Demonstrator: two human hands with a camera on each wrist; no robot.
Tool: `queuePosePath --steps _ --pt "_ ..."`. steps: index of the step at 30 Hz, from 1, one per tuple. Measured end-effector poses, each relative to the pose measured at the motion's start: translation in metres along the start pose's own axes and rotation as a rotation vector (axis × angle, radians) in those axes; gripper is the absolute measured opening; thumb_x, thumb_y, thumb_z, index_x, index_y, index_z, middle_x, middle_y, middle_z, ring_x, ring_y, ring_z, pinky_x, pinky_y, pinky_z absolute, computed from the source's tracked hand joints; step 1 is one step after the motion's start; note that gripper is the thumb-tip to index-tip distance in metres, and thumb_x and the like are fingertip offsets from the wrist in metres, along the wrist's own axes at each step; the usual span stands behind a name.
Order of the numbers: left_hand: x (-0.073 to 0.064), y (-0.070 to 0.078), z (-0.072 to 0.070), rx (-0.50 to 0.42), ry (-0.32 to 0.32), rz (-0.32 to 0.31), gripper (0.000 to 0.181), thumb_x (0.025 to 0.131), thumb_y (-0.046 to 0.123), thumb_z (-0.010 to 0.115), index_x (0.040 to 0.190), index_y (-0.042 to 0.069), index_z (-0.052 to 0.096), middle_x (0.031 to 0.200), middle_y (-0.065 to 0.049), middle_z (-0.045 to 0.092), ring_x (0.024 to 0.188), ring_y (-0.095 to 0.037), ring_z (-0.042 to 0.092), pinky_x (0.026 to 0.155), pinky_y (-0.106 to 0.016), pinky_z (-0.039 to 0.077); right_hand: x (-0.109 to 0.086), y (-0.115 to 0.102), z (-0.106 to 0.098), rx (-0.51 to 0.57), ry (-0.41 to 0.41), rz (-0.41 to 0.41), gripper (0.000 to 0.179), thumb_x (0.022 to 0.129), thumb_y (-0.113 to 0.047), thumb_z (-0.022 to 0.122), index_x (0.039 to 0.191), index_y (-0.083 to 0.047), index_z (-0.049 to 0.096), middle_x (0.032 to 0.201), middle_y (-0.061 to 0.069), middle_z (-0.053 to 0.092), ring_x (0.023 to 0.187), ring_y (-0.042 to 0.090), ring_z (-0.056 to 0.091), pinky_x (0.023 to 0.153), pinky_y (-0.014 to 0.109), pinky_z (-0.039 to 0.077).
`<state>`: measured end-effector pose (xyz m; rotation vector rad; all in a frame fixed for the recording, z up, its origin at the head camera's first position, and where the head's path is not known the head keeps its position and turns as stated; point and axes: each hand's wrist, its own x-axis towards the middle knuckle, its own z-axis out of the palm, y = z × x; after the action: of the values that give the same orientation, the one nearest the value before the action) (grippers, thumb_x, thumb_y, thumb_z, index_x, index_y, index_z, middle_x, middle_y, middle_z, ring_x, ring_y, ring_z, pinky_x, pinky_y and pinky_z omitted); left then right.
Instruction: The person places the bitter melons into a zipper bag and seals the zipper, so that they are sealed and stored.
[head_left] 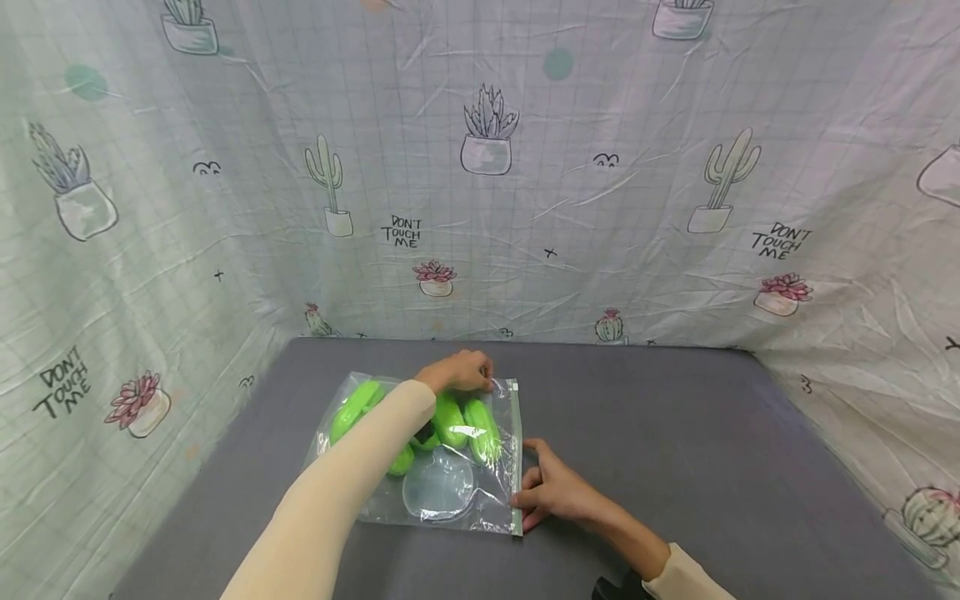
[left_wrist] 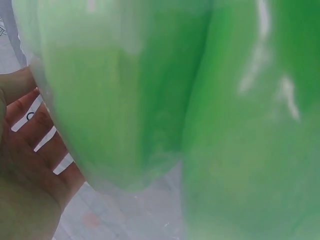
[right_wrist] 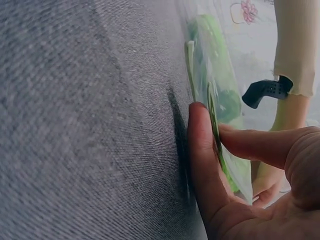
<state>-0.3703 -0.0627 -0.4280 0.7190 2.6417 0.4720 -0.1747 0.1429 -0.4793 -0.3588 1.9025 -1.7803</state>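
Note:
A clear zip bag [head_left: 495, 492] lies on the grey tabletop with several long, bright green pieces [head_left: 483, 429] inside it. A round, translucent plastic shape [head_left: 438, 487] shows in its near half. My left hand [head_left: 461, 371] reaches across the bag and grips its far edge near the zip corner. In the left wrist view the green pieces [left_wrist: 115, 110] fill most of the picture, with the left fingers at the bag's edge. My right hand [head_left: 553, 487] pinches the zip side at the near right corner, thumb and index finger [right_wrist: 200, 125] on either face.
Grey table surface [head_left: 637, 425] stretches to the right of the bag. A pale cloth [head_left: 487, 208] printed with potted cacti hangs behind and on both sides. My left sleeve [head_left: 330, 500] crosses over the bag and hides part of the green pieces.

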Motion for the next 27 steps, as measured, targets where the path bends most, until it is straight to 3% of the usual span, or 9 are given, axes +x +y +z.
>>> queuePosePath --steps 6,13,21,25,27 --pt "-0.003 0.0 -0.002 -0.002 -0.014 0.019 0.015 0.099 0.026 0.07 0.089 0.016 0.069 0.089 0.003 0.065 0.075 -0.012 0.051 0.069 -0.027 0.042 0.001 0.001 -0.002 -0.051 0.025 0.002 0.097 0.086 0.005 0.071 0.158 0.003 0.006 0.077 0.006 0.062 0.059 0.017 0.065 0.057 0.032 0.06" --pt "-0.011 -0.004 -0.006 -0.048 -0.027 0.032 0.013 0.101 0.019 0.066 0.094 0.009 0.07 0.089 0.0 0.066 0.074 -0.012 0.05 0.069 -0.027 0.043 -0.004 -0.004 -0.017 -0.156 0.053 0.003 0.099 0.087 0.004 0.071 0.158 0.007 0.002 0.076 0.004 0.058 0.063 0.016 0.061 0.056 0.033 0.057" --pt "-0.017 -0.016 -0.009 -0.076 -0.022 0.054 0.015 0.102 0.016 0.063 0.091 0.007 0.068 0.087 -0.001 0.065 0.073 -0.011 0.052 0.074 -0.027 0.044 -0.007 -0.009 -0.048 -0.264 0.062 -0.024 0.089 0.089 0.005 0.065 0.156 0.011 0.007 0.08 0.004 0.058 0.061 0.012 0.045 0.056 0.027 0.04" --pt "-0.02 -0.024 -0.008 -0.162 -0.041 0.051 0.018 0.102 0.014 0.063 0.087 0.004 0.065 0.077 -0.005 0.061 0.059 -0.013 0.047 0.062 -0.027 0.042 -0.006 -0.012 -0.065 -0.35 0.103 -0.028 0.083 0.089 0.004 0.064 0.155 0.014 0.014 0.086 0.012 0.066 0.064 0.012 0.051 0.059 0.027 0.042" --pt "-0.022 -0.027 -0.006 -0.237 -0.053 0.042 0.018 0.102 0.012 0.062 0.088 0.002 0.064 0.076 -0.008 0.065 0.056 -0.012 0.054 0.058 -0.027 0.044 -0.006 -0.014 -0.072 -0.407 0.135 -0.03 0.079 0.089 0.004 0.065 0.153 0.014 0.021 0.09 0.015 0.069 0.07 0.013 0.056 0.063 0.028 0.045"
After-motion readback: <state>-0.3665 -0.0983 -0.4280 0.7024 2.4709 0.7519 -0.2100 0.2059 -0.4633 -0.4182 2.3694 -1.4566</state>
